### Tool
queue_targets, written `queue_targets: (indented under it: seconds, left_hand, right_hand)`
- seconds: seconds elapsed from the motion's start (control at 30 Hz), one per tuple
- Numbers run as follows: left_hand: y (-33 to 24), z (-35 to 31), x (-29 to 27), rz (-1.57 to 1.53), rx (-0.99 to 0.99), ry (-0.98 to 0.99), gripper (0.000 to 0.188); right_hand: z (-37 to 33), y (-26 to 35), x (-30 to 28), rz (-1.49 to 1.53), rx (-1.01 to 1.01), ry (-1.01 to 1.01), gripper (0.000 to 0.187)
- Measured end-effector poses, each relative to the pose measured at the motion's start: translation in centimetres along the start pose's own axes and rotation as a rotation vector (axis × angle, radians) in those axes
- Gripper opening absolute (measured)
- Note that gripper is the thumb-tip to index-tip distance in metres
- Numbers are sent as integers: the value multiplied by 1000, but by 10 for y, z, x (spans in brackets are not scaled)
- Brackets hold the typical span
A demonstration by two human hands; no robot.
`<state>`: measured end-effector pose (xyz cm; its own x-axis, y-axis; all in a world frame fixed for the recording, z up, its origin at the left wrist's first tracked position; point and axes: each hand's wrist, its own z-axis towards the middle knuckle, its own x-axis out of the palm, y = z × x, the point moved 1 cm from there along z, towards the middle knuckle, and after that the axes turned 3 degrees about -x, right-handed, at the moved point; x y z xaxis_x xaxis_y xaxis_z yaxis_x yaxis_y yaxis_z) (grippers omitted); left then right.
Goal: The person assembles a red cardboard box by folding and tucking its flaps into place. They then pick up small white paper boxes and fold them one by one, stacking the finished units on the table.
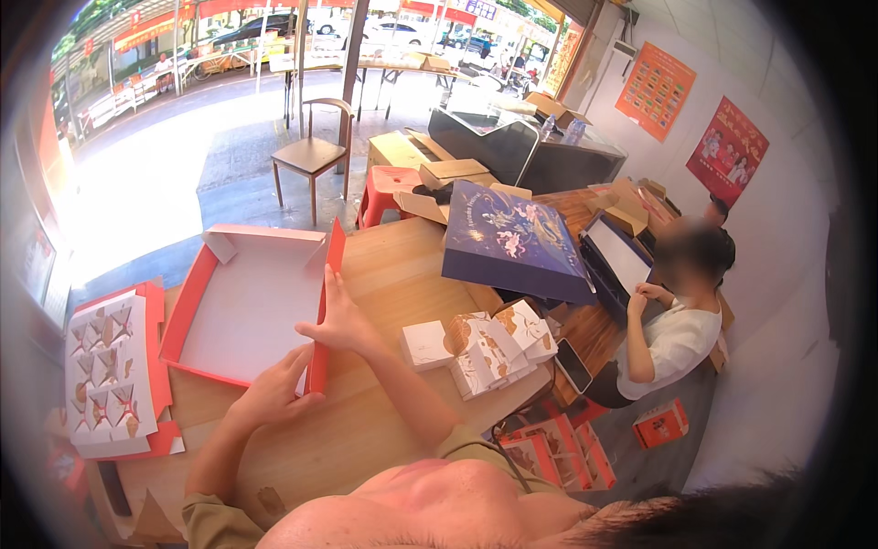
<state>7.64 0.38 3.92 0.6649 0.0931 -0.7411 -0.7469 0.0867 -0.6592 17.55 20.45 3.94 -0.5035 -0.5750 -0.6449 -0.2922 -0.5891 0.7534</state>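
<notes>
In front of me on the table lies a large shallow cardboard box point(242, 302), red outside and white inside, with raised side walls. My left hand point(274, 389) is at its near right corner, fingers and thumb on either side of the wall there. My right hand point(343, 318) presses against the right wall, its fingers stretched upward and the thumb spread over toward the inside. To the left is a red and white cardboard insert point(110, 375) with rows of folded cutouts. Several small white and gold patterned boxes point(485, 352) sit right of my right forearm.
A large dark blue illustrated box point(512, 242) stands at the right. Beside it a person point(681, 320) handles a dark open box point(617, 256). A phone point(573, 366) lies by the table edge. A chair point(314, 156) and red stool point(386, 188) stand beyond. Red cartons point(558, 453) are lower right.
</notes>
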Motion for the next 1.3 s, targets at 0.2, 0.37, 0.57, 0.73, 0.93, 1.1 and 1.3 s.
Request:
queue_targets:
  seconds: [0.2, 0.37, 0.57, 0.73, 0.93, 1.1, 1.3]
  left_hand:
    - [-14, -1, -3, 67, -135, 5, 88]
    - [8, -4, -28, 333, -132, 59, 79]
    - [46, -20, -38, 484, -342, 143, 51]
    - [50, -12, -35, 484, -301, 182, 40]
    - [57, -17, -32, 498, -292, 218, 29]
    - [64, -15, -27, 409, -318, 175, 31]
    - [58, -29, -72, 353, -413, -24, 46]
  right_hand:
    - [5, -20, 0, -57, -57, 11, 104]
    - [15, -63, -15, -61, -133, -51, 84]
    - [9, -59, -42, -86, -51, -82, 62]
    - [-17, -2, -60, -432, -156, -207, 48]
    - [-53, 81, -9, -97, -528, 114, 46]
    - [-62, 63, 40, -284, -444, 211, 53]
    - [-32, 23, 56, -611, -267, 497, 25]
